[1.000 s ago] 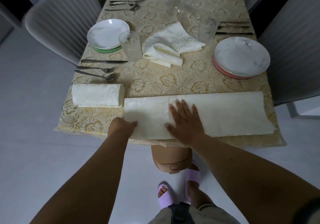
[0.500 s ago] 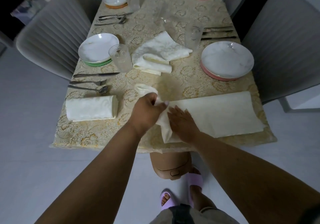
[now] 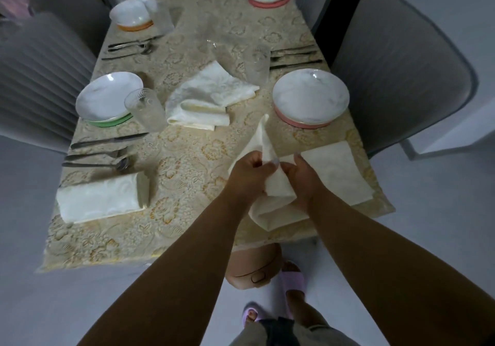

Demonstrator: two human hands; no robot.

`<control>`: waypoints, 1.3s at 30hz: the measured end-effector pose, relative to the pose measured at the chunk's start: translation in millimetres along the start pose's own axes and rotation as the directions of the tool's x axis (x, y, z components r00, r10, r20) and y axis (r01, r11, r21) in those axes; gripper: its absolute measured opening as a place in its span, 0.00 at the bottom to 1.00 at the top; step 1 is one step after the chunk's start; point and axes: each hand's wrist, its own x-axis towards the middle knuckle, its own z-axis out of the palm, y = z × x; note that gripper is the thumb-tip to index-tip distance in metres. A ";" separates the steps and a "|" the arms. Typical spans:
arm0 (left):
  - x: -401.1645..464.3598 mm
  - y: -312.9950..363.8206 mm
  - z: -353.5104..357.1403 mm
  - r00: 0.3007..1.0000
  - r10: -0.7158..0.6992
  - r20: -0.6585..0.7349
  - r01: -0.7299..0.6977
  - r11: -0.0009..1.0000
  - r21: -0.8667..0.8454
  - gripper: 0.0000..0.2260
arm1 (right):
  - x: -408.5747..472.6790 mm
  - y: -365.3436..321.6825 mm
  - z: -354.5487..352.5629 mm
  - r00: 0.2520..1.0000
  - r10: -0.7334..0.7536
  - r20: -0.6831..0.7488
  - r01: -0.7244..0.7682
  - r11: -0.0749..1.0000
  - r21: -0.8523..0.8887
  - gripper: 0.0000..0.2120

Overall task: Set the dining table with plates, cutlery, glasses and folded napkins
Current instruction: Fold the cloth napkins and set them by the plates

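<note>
At the worktop's (image 3: 187, 163) near edge, toward five o'clock, the cream napkin (image 3: 334, 174) lies half folded, one end lifted. The left hand (image 3: 247, 170) has its fingers pinched shut on the raised flap; the right hand (image 3: 302, 176) grips the fold just beside it, fingers closed on cloth. The napkin looks light, limp and creasable, so it probably handles best held at corners and edges and pressed flat along folds.

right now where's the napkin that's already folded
In the head view, the folded napkin lies on the near left of the table, just below the spoon and fork.
</note>
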 end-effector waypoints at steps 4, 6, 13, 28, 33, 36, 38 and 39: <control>6.1 -10.6 22.1 1.000 0.006 0.009 -0.006 0.999 0.054 0.08 | 0.4 -11.7 -31.5 0.999 -0.017 -0.036 0.016 0.999 -0.033 0.36; 9.5 -16.7 32.4 0.999 0.032 0.019 -0.033 0.994 0.100 0.08 | -4.4 -19.3 -38.7 0.998 -0.039 -0.058 0.032 0.992 -0.126 0.35; 15.4 -35.3 49.2 0.987 0.130 0.099 -0.159 0.894 0.418 0.08 | -6.2 -32.1 -46.0 0.981 -0.131 -0.145 0.043 0.868 -0.496 0.25; 25.6 -41.5 16.0 0.896 0.443 -0.016 -0.341 0.712 0.614 0.08 | 17.1 -35.5 -51.8 0.902 -0.335 -0.273 -0.111 0.430 -0.896 0.27; 72.7 -28.5 -14.7 0.948 0.317 0.027 -0.232 0.632 0.739 0.20 | 14.5 -37.0 -66.3 0.920 -0.270 -0.283 -0.108 0.520 -0.847 0.27; 87.2 -29.6 -17.5 0.945 0.304 0.118 -0.275 0.548 0.790 0.18 | 15.4 -38.0 -74.8 0.915 -0.263 -0.306 -0.096 0.592 -0.800 0.27; 90.9 -29.1 -17.1 0.938 0.315 0.143 -0.294 0.509 0.809 0.17 | 16.1 -36.9 -81.1 0.908 -0.269 -0.320 -0.102 0.599 -0.794 0.28; 91.8 -28.7 -16.7 0.939 0.306 0.158 -0.299 0.495 0.815 0.17 | 16.0 -35.6 -83.8 0.904 -0.272 -0.329 -0.105 0.604 -0.790 0.29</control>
